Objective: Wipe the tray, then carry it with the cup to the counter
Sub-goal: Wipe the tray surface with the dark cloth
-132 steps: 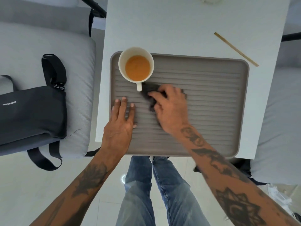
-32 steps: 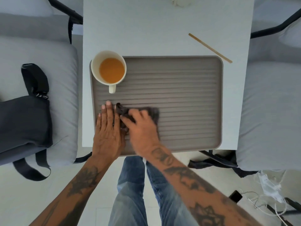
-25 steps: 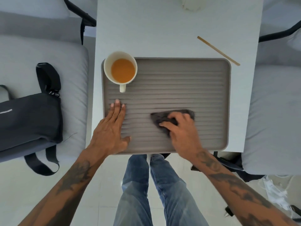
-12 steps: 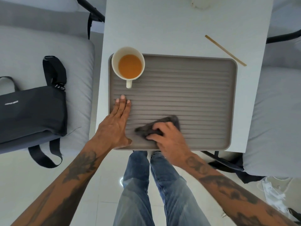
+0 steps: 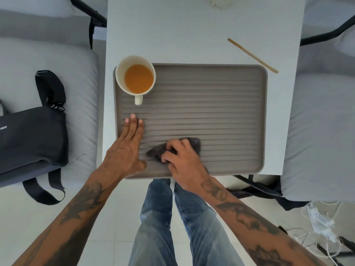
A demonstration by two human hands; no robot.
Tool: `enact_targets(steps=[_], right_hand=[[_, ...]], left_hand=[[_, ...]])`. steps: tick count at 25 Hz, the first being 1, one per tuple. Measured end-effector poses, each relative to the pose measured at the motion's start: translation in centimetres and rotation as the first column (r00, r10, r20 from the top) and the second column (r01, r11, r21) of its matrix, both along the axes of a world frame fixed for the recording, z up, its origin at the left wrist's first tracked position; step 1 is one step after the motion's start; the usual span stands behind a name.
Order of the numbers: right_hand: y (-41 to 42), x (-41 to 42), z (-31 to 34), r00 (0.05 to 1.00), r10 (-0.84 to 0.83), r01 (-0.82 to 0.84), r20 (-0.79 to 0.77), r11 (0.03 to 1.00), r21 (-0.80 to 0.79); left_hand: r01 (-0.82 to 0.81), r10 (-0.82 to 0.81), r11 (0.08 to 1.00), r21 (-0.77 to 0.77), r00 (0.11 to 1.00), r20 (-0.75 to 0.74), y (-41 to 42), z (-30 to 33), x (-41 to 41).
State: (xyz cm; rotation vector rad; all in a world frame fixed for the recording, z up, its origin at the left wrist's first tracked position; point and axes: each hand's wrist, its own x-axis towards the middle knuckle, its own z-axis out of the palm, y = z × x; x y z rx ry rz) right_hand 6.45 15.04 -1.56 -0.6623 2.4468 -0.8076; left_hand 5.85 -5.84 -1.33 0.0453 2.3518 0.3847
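A grey ribbed tray (image 5: pixel 221 104) lies on a white table (image 5: pixel 182 31). In the tray's far left corner stands a white cup (image 5: pixel 135 76) of orange liquid, its handle pointing toward me. My right hand (image 5: pixel 184 164) presses a dark grey cloth (image 5: pixel 194 144) onto the near middle of the tray, fingers curled over it. My left hand (image 5: pixel 124 150) lies flat on the tray's near left part, fingers straight and close together, holding nothing.
A thin wooden stick (image 5: pixel 252 55) lies on the table past the tray's far right corner. A black bag (image 5: pixel 28 139) rests on the grey seat at left; another grey seat (image 5: pixel 318 131) is at right. White cables (image 5: pixel 322 225) lie on the floor.
Over the last second my right hand slid the cloth left along the tray's near part, then slightly right again. My left hand has stayed flat on the left side.
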Motion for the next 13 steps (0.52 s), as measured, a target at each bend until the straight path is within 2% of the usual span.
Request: enact_targets(steps=[2,3,4,5,6,7,8,9,11,13], right_hand=[[-0.6,-1.2,1.3,0.953,-0.203,0.241,0.227,0.958,-0.155],[0.0,-1.9,2.2,0.85,-0.308,0.425,0.427,0.88,-0.211],[0.9,-2.6,3.4,0.68,-0.341,0.6,0.65,0.767,-0.225],[1.9,-3.1,4.5,0.499,-0.295,0.718,0.815,0.667,-0.199],[2.8,-3.6,5.4,0.369,-0.217,0.768,0.904,0.618,-0.166],[3.5,-3.9,6.1,0.306,-0.158,0.773,0.939,0.616,-0.148],[3.9,-4.0,6.6,0.279,-0.11,0.767,0.954,0.623,-0.152],[4.2,-3.9,6.9,0.264,-0.066,0.769,0.962,0.617,-0.168],[4.8,-3.3,7.1,0.225,-0.002,0.783,0.974,0.595,-0.179],[5.1,-2.5,6.6,0.217,-0.028,0.767,0.976,0.624,-0.153]], left_hand=[[-0.076,0.077,0.994,0.075,0.997,-0.006,-0.1,1.5,-0.6],[-0.138,0.143,0.98,0.144,0.989,-0.027,0.0,2.5,-0.6],[-0.212,0.224,0.942,0.262,0.974,-0.017,0.3,3.8,-0.4],[-0.294,0.299,0.86,0.418,0.953,0.056,0.8,5.3,-0.2],[-0.384,0.348,0.73,0.565,0.921,0.176,1.8,6.7,-0.1],[-0.45,0.366,0.606,0.656,0.89,0.272,2.9,7.8,0.0],[-0.489,0.402,0.526,0.696,0.864,0.303,4.0,8.5,0.1],[-0.527,0.475,0.493,0.692,0.83,0.294,4.9,8.7,0.1],[-0.591,0.611,0.498,0.635,0.758,0.227,6.3,8.7,-0.3],[-0.607,0.646,0.537,0.585,0.742,0.177,6.8,8.3,-0.3]])
